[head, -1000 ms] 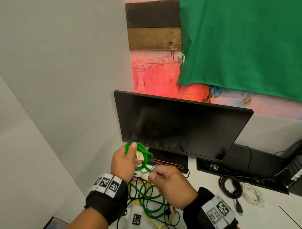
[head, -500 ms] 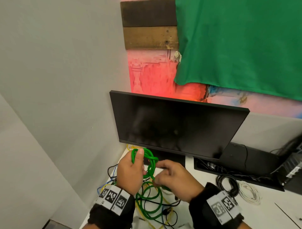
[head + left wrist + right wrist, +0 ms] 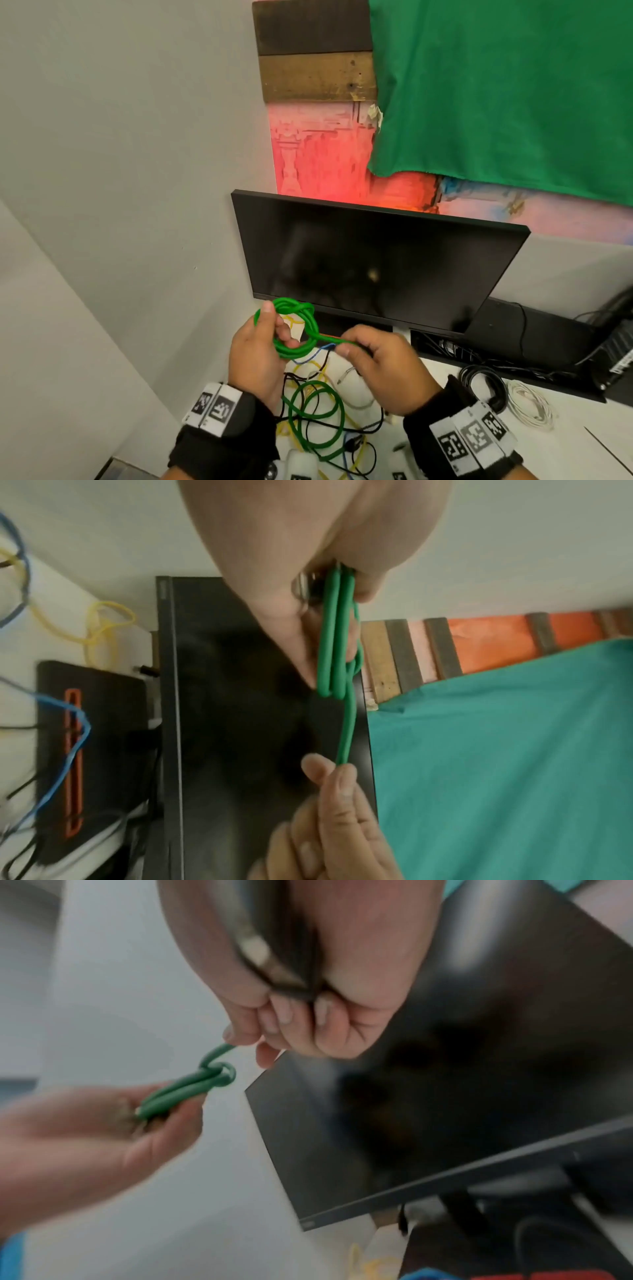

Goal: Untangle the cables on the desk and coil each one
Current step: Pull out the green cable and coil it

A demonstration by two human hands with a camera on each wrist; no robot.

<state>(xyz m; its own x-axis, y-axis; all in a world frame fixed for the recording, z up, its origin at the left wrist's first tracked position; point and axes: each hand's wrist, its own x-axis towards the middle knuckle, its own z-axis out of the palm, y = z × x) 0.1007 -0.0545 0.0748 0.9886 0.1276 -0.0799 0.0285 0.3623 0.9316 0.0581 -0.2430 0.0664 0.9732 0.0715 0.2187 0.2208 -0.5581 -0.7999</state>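
Green rubber-sheathed cable (image 3: 297,329), gathered into a small coil and raised in front of the lower left corner of the black flat monitor (image 3: 373,263). Left hand (image 3: 255,356) curled round the coil's loops; right hand (image 3: 383,370) pinching the free strand between thumb and forefinger, now drawn taut rightward where half a second ago it sat close against the coil. One turn crossed over the bundle, so probably a binding wrap being tightened. Remaining green loops lying slack on the white desk (image 3: 582,455) below the monitor, among yellow, black and blue cables yet to be separated.
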